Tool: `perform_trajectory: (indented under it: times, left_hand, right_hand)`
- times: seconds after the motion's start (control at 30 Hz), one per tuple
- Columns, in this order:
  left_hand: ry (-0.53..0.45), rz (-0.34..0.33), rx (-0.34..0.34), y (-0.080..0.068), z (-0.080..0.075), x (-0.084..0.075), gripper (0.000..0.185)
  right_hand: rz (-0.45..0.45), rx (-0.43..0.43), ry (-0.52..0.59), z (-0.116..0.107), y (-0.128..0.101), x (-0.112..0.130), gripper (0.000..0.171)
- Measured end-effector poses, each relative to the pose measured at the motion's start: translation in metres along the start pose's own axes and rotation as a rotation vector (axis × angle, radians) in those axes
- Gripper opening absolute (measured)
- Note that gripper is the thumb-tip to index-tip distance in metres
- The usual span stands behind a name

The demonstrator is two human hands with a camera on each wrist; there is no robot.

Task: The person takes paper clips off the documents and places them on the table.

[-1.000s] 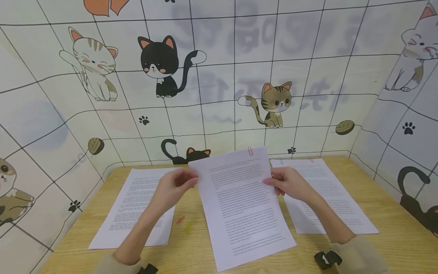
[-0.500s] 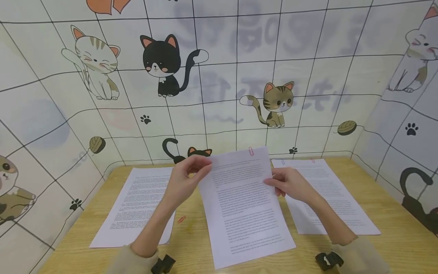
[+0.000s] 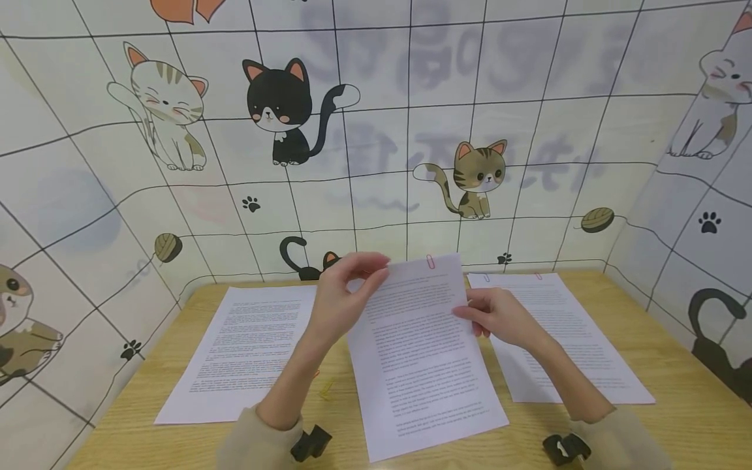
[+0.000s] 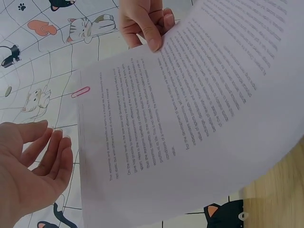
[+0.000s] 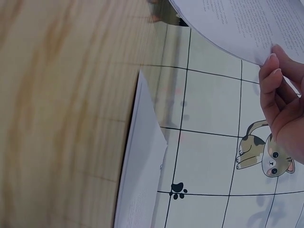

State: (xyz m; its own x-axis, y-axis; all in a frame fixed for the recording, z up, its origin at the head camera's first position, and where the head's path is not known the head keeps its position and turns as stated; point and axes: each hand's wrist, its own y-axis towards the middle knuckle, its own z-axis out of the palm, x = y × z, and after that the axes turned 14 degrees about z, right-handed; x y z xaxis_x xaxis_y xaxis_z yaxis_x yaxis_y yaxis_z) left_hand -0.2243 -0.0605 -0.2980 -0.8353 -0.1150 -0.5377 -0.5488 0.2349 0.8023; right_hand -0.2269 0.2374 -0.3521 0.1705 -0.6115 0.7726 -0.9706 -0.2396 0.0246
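Note:
My right hand (image 3: 499, 313) pinches the right edge of a printed paper sheaf (image 3: 429, 372) between thumb and fingers, holding it tilted up above the table. A pink-red paper clip (image 3: 431, 262) sits on the sheaf's top edge, right of its middle. My left hand (image 3: 346, 294) is at the top left corner in the head view, overlapping it. From the left wrist view, that hand (image 4: 38, 166) is apart from the paper, fingers loosely bent with nothing between them, beside the top edge and near the clip (image 4: 80, 91).
On the wooden table (image 3: 693, 431), printed pages (image 3: 241, 352) lie at the left. More pages (image 3: 570, 346) lie at the right, with a blue clip (image 3: 486, 278) and a red clip (image 3: 538, 277) on top. Yellow paper clips (image 3: 326, 390) lie between. A cat-print cloth (image 3: 382, 189) hangs behind.
My left hand has let go of the sheaf's left edge and moved right and up along its top toward the clip. The right hand keeps its hold in nearly the same place.

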Motion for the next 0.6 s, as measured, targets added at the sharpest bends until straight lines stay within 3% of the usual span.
perform_trajectory:
  times: [0.27, 0.6]
  left_hand:
    - [-0.007, 0.040, -0.003, 0.008, 0.017, -0.001, 0.018]
    - [0.029, 0.145, 0.011, 0.018, 0.030, 0.000, 0.019]
  right_hand:
    - [-0.017, -0.010, -0.007, 0.002, 0.001, -0.001, 0.014]
    - [-0.021, -0.021, -0.022, 0.002, 0.003, -0.002, 0.014]
